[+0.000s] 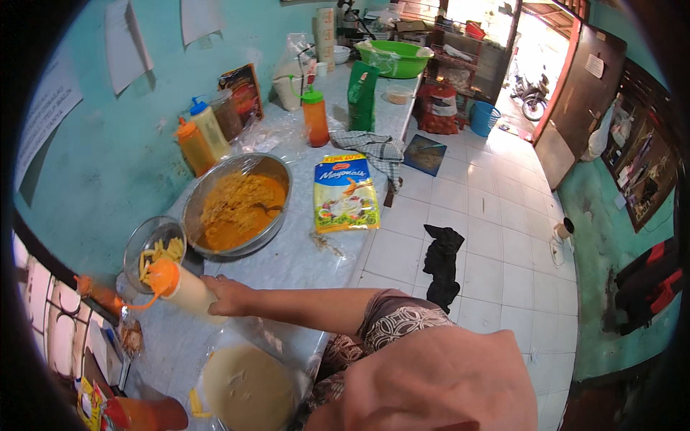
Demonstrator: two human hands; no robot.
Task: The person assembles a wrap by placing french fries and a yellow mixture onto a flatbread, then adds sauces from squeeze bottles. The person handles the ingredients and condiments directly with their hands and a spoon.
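My left hand is closed around a squeeze bottle with an orange cap and pale contents. The bottle leans over the table, its bent nozzle pointing down and left. Beside the cap stands a clear bowl with yellow stick-shaped pieces in it. A large metal bowl behind it contains orange, lumpy food and a utensil. In front of my hand sits a round container of smooth beige mixture, with a few yellow pieces next to it. My right hand is out of view.
A blue-and-yellow pouch lies on the table. Sauce bottles stand along the wall, with another, green-capped bottle nearby. Farther back are a green pouch and a green basin. A red sauce bottle sits at lower left.
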